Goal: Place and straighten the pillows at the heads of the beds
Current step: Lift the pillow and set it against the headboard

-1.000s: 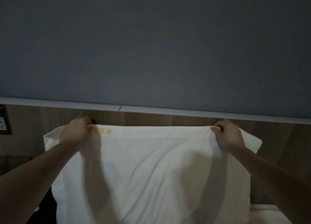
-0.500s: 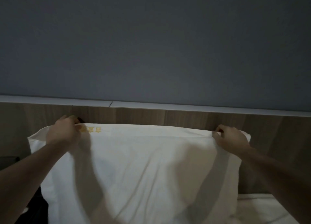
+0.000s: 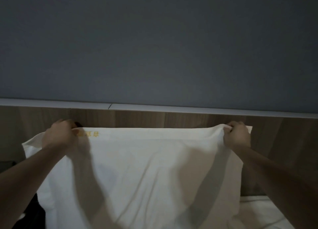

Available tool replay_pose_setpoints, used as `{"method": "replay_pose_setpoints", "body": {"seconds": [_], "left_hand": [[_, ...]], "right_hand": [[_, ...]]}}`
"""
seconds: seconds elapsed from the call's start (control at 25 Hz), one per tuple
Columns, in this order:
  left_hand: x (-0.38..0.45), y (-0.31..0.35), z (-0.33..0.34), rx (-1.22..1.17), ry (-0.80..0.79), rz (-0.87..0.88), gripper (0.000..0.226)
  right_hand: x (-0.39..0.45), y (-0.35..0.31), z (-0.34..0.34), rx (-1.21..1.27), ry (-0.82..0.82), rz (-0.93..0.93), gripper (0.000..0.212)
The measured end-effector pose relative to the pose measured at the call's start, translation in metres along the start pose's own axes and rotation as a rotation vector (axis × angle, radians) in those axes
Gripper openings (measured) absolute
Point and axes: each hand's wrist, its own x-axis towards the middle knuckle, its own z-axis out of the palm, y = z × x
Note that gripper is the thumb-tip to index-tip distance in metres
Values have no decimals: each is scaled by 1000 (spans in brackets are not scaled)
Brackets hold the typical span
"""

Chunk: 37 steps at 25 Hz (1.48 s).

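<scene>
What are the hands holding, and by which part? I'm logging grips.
Both the left hand and right hand grip the white pillow along its top edge.

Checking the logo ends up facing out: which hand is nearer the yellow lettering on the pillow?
Left. The left hand grips the pillow's top edge right beside the yellow lettering; the right hand grips the opposite top corner, far from it.

White pillow (image 3: 146, 173) upright against wooden headboard (image 3: 172, 119); creased — yellow embroidery near top-left edge.
</scene>
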Motion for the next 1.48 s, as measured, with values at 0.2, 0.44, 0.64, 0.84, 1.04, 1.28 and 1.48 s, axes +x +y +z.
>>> {"method": "replay_pose_setpoints", "body": {"seconds": [0.2, 0.44, 0.64, 0.84, 1.04, 1.28, 1.48], "left_hand": [[-7, -4, -1, -69, 15, 25, 17], [-65, -11, 6, -28, 121, 363, 51], [-103, -29, 37, 221, -218, 502, 81], [-96, -40, 41, 289, -289, 462, 88], [-89, -32, 32, 285, -309, 363, 82], [-44, -25, 2, 315, -316, 242, 79], [-68, -18, -2, 195, -291, 334, 76]], "right_hand": [[-48, -8, 17, 53, 97, -194, 48], [-117, -21, 48, -54, -113, -487, 66], [-118, -16, 52, -112, -170, -458, 77], [-120, -17, 50, -205, -219, -459, 83], [-127, -30, 49, -207, -215, -413, 85], [-131, -54, 53, -210, -254, -322, 70], [-159, -72, 48, 28, -245, -388, 64]]}}
